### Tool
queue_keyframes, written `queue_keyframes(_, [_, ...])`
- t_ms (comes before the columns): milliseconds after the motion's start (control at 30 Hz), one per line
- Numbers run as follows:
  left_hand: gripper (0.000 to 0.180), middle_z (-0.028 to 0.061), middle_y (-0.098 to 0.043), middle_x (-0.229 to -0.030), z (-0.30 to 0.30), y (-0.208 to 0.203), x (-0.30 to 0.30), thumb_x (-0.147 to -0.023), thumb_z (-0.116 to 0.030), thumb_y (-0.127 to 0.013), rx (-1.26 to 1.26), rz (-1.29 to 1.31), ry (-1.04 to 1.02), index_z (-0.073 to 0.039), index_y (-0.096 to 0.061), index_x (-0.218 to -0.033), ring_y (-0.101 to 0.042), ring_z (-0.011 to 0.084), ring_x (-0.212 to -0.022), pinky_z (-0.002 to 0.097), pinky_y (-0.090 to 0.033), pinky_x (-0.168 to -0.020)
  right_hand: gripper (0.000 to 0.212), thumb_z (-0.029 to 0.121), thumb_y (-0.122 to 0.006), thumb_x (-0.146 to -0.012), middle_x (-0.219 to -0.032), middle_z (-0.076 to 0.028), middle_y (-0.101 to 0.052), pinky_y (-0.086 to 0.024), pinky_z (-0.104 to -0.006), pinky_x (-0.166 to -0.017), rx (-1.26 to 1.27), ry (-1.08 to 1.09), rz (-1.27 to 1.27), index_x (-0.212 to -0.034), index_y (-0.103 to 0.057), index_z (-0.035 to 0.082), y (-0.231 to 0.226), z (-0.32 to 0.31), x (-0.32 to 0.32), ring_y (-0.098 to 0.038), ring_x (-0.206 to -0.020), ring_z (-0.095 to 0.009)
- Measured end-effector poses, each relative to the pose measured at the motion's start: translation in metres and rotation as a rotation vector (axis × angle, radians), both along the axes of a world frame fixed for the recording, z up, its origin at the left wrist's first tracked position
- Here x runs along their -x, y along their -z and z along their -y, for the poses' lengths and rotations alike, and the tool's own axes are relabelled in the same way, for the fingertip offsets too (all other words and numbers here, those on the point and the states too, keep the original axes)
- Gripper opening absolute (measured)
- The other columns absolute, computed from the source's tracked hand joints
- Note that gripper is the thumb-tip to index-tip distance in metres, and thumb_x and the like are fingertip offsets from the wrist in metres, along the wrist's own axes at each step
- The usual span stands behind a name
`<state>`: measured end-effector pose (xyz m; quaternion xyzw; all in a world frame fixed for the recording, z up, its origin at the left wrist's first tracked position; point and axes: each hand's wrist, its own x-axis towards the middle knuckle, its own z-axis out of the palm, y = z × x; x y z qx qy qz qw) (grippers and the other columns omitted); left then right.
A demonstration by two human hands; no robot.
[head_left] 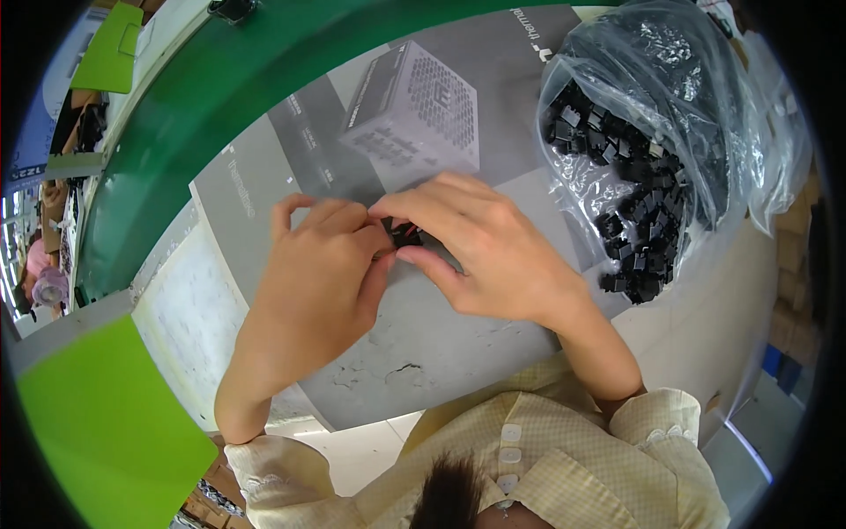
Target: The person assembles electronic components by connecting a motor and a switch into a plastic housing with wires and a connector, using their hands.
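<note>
On a grey board (458,353), the left hand (322,273) and right hand (480,251) pinch one small black part (405,234) between their fingertips, beside a bag (652,132) of parts.

1 head-worn fisheye view looks steeply down, close over the grey printed sheet (493,97), whose edges bend near the rim; the person's shirt collar (520,441) fills the lower edge below it.

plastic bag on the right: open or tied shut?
Open: the clear plastic bag gapes toward the hands, with small black parts exposed at its mouth.
</note>
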<state>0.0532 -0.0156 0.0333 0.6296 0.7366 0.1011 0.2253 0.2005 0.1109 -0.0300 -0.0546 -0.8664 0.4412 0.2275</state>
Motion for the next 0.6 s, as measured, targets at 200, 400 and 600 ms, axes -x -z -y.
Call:
queue_keyframes(200, [0.012,0.0085,-0.064,-0.108,0.012,-0.005,-0.003,-0.091,-0.008,-0.063,-0.044,-0.138,-0.01,-0.004,-0.069,-0.101,-0.058,0.0289,-0.107,0.0477,-0.032,-0.104,0.038,0.002,-0.072,-0.082,-0.102,-0.014,-0.068,-0.053,-0.0422,-0.084,0.147,0.053,0.02,-0.118,-0.06,0.004,0.0,0.004,0.0,-0.066,-0.093,-0.034])
queue_keyframes(400, [0.013,0.0073,-0.064,-0.107,0.007,-0.01,0.019,-0.091,-0.006,-0.061,0.049,-0.056,0.22,-0.003,-0.069,-0.101,-0.057,0.0283,-0.108,0.0471,-0.034,-0.102,0.03,0.002,-0.073,-0.086,-0.101,-0.014,-0.071,-0.057,-0.0344,-0.08,0.404,0.103,0.073,-0.113,-0.062,0.002,-0.001,0.009,0.001,-0.072,-0.09,-0.026])
queue_keyframes(600, [0.008,0.0066,-0.065,-0.096,-0.019,-0.008,0.052,-0.087,-0.009,-0.069,0.213,0.157,0.367,-0.007,-0.076,-0.089,-0.059,0.0266,-0.095,0.0368,-0.044,-0.08,0.021,0.001,-0.074,-0.085,-0.099,-0.012,-0.072,-0.057,-0.0309,-0.082,0.632,0.104,0.065,-0.105,-0.067,-0.001,0.006,0.015,-0.004,-0.072,-0.091,-0.022])
